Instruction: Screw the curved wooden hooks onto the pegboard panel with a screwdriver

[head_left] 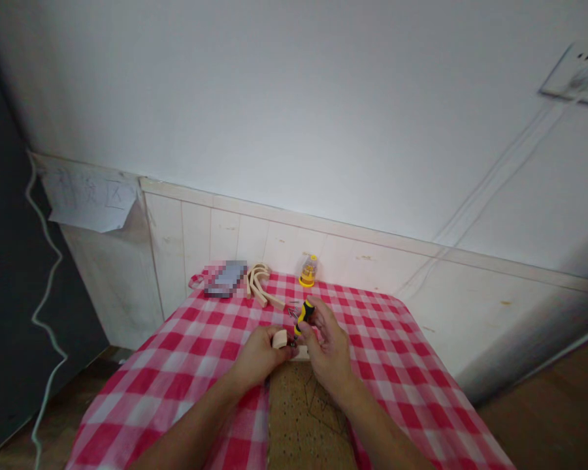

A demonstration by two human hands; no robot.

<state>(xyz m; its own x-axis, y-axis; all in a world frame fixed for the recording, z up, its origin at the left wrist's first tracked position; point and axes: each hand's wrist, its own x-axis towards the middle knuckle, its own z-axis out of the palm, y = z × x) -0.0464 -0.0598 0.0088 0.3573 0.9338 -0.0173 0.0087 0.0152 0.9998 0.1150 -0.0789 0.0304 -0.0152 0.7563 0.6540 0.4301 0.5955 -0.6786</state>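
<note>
While a white cable hangs in loose bends down the far left, against a dark panel, a sheet of paper with faint writing is fixed to the wall just right of it. Farther right, a red-and-white checked cloth covers the table. On its far left part lies a flat object, too pixelated to identify, and just right of that stand or lie several curved wooden pieces, close together.

Nearer, the left hand is closed, pinching a pale wooden block between thumb and fingers; how the hidden fingers bear on it I cannot tell. A brown, dotted board extends toward the near edge between the forearms, and the block is by its far end. Just right of the block, a yellow-and-black screwdriver tilts, its lower end down beside the left fingertips; whether it touches anything there is too small to tell. Beyond it, near the wall, stands a yellow-based clear container. The right hand grips the screwdriver between thumb and curled fingers. At the far right, a socket on the wall holds a blurred plug with a cord running down to the left.
</note>
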